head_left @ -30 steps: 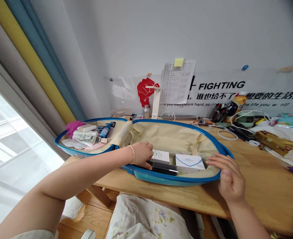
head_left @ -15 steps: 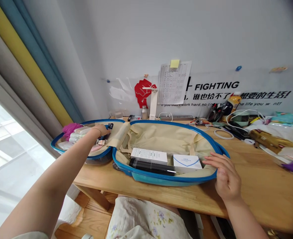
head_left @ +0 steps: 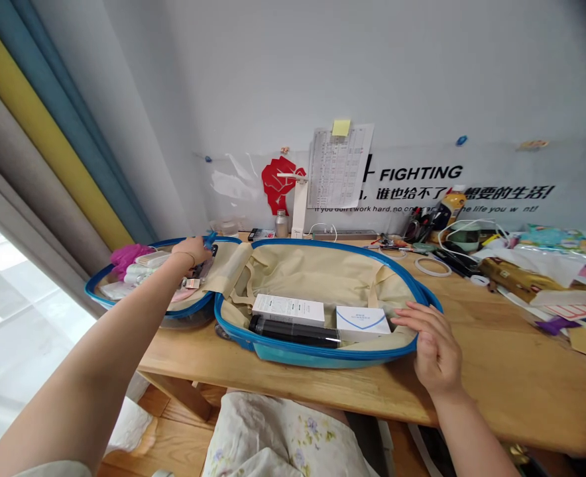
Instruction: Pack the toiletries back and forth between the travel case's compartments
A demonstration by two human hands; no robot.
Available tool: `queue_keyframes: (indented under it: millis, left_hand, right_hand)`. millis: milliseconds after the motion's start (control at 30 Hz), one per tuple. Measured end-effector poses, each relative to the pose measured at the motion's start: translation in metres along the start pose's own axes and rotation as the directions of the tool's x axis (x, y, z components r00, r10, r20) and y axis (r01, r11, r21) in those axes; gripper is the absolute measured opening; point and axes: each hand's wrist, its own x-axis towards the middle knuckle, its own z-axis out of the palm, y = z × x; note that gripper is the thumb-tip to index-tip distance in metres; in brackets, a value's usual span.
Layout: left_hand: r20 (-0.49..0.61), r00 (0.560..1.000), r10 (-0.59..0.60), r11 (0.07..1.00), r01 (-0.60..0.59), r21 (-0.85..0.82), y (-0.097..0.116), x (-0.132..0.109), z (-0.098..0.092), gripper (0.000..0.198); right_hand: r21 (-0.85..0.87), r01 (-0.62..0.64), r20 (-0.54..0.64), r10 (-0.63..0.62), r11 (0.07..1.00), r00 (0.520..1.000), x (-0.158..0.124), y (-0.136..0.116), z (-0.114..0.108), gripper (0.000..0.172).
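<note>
An open suitcase with a blue rim [head_left: 323, 353] and beige lining lies across the desk, its two halves side by side. Over the far side of the left half, my left hand [head_left: 192, 252] has closed fingers with a small blue item [head_left: 210, 238] poking out; its kind is unclear. Below that hand lie a pink mesh puff [head_left: 128, 260], white packs and other small things. In the right half are a white printed box [head_left: 288, 309], a black cylinder [head_left: 295, 331] and a white box with a blue line [head_left: 361, 322]. My right hand [head_left: 435, 344] rests at the right rim, fingers stretched out.
A white lamp [head_left: 299, 209], a silver bottle [head_left: 281, 224] and a power strip [head_left: 345, 235] stand behind the suitcase. To the right are cables, a yellow-capped bottle [head_left: 449, 202], a gold packet [head_left: 519, 281] and papers. A curtain [head_left: 39, 126] hangs at the left.
My left hand has risen slightly toward the far rim, and the blue item now shows above its fingers. The view has turned a little right. My right hand stays at the rim.
</note>
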Motion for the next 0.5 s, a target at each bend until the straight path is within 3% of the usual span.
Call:
queue_keyframes:
  millis: [100, 200, 267, 333, 400, 500]
  left_hand:
    - [-0.091, 0.976, 0.198, 0.98, -0.2, -0.013, 0.039, -0.007, -0.026, 0.053]
    - [-0.041, 0.873, 0.486, 0.873, -0.487, -0.033, 0.103, -0.021, -0.035, 0.054]
    - [0.075, 0.757, 0.649, 0.761, -0.646, -0.062, 0.15, -0.034, -0.026, 0.053]
    - [0.19, 0.665, 0.722, 0.686, -0.723, -0.082, 0.194, -0.048, -0.009, 0.051]
    - [0.273, 0.612, 0.742, 0.653, -0.752, -0.091, 0.227, -0.057, 0.011, 0.049]
    - [0.351, 0.57, 0.743, 0.636, -0.765, -0.104, 0.256, -0.062, 0.032, 0.052]
  right_hand:
    - [0.004, 0.001, 0.005, -0.001, 1.0, 1.0, 0.0, 0.0, 0.0, 0.037]
    - [0.013, -0.005, 0.0, 0.005, 1.0, 1.0, -0.001, 0.0, 0.0, 0.036]
    - [0.013, -0.008, 0.002, 0.008, 1.0, 1.0, -0.001, 0.0, 0.0, 0.036]
    - [0.012, -0.005, 0.003, 0.005, 1.0, 1.0, 0.0, -0.001, 0.0, 0.037]
    - [0.012, 0.0, -0.004, 0.0, 1.0, 1.0, 0.001, -0.002, 0.0, 0.037]
    - [0.0, 0.004, -0.014, -0.004, 1.0, 1.0, 0.002, -0.004, 0.0, 0.037]
